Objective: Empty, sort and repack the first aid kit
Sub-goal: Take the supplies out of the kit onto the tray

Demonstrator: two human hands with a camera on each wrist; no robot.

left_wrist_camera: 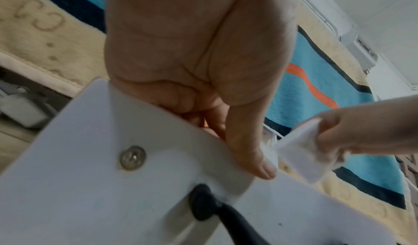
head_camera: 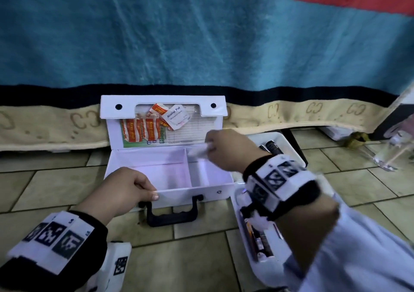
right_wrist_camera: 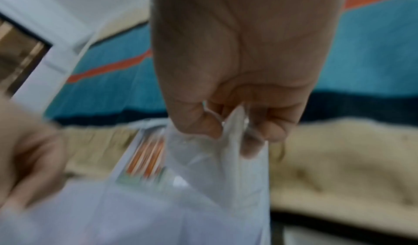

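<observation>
A: What is shown?

B: The kit [head_camera: 165,157], a white case, lies open on the tiled floor [head_camera: 67,184] against a bed, its lid upright. The left hand [head_camera: 125,188] grips the front wall, thumb outside and fingers curled over the rim. The right hand [head_camera: 226,148] pinches a clear packet [head_camera: 199,151] between thumb and fingers, above the right compartment.

A: How is the step done well?

B: Probably repacking: both compartments look bare, and a tray [head_camera: 284,144] of items sits just right of the case. Keep the left hand bracing the wall so the light case does not slide; lower the packet flat into its compartment, clear of the divider.

A: What is unclear?

B: The packet is blurred in every view; its contents cannot be told. The plasters [head_camera: 143,128] and alcohol pad [head_camera: 177,117] sit in the lid pocket. The right arm covers much of the tray, so its items are hard to name.
</observation>
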